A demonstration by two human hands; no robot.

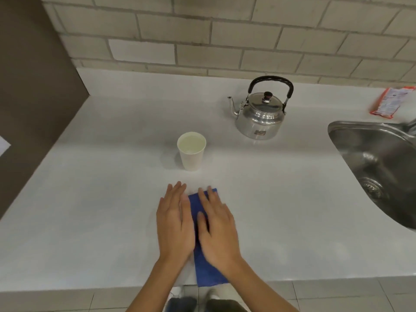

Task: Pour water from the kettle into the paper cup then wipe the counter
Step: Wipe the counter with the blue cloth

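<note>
A white paper cup point(191, 154) stands upright mid-counter, filled with water near its rim. The steel kettle point(261, 117) with a black handle sits behind it to the right, spout pointing left. A folded blue cloth point(206, 269) lies flat near the front edge of the white counter point(101, 199). My left hand point(174, 224) rests palm down along the cloth's left edge, fingers flat. My right hand point(217, 228) lies palm down on top of the cloth, pressing it to the counter.
A steel sink point(380, 167) is set into the counter at the right. A red and white packet point(391, 102) lies at the back right. A tiled wall runs behind, a brown panel stands at the left.
</note>
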